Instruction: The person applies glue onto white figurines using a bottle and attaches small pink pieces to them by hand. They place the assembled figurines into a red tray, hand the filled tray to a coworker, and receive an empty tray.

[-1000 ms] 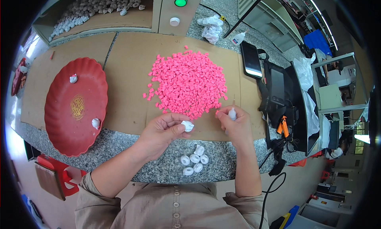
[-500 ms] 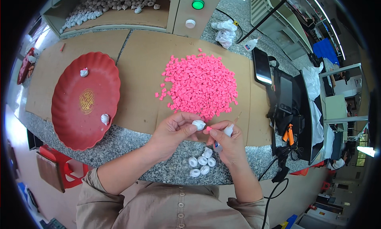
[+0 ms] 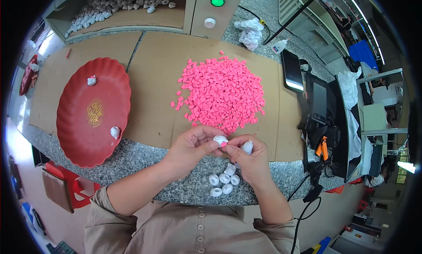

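Note:
Between the thumb and fingers of my left hand (image 3: 191, 146) sits a small white rounded piece (image 3: 219, 139). The fingertips of my right hand (image 3: 250, 159) press a small pink piece (image 3: 223, 144) against it. Tucked in that same right hand is a white squeeze bottle (image 3: 248, 147) with a thin needle tip, partly hidden by the fingers. Just beyond both hands spreads a large heap of pink pieces (image 3: 224, 93). Several white pieces with round openings (image 3: 224, 178) lie on the stone tabletop near me, between my forearms.
At the left stands a red scalloped tray (image 3: 72, 135) holding two white pieces. Flattened cardboard (image 3: 151, 87) covers the worktop. A cabinet (image 3: 211, 12) with a green lit button and rows of pieces stands behind. To the right are a phone (image 3: 292, 71), a black bag and cables.
My right hand has moved left, bringing the pink piece from apart into contact with the white piece. The squeeze bottle has shifted along with that hand.

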Available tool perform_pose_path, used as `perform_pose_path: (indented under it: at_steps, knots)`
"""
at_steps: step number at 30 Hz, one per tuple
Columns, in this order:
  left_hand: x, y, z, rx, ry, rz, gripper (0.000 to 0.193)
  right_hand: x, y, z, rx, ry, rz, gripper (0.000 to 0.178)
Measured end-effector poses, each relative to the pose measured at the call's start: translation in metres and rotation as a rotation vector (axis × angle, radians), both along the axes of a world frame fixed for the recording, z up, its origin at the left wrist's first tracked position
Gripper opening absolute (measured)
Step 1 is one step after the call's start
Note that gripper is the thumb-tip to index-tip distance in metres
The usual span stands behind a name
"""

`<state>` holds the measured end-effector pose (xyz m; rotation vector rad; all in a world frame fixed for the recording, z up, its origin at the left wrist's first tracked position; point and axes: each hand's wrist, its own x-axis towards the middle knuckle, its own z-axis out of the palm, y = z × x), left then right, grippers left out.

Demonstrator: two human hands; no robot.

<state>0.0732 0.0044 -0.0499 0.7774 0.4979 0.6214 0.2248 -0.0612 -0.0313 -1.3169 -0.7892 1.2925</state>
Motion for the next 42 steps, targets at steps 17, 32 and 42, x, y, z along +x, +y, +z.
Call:
perform_pose_path:
  at_steps: [17,32,42]
  knots:
    - [0.001,-0.003,-0.001,0.015,-0.041,0.009,0.02,-0.012,0.003,0.006,0.046,-0.191,-0.064,0.014]
    - [0.001,-0.005,-0.008,0.062,0.036,0.03,0.016,-0.003,0.007,0.006,0.008,-0.073,0.059,0.011]
    - [0.003,0.0,-0.006,-0.001,0.013,0.022,0.017,0.004,0.006,0.001,-0.036,-0.128,0.04,0.014]
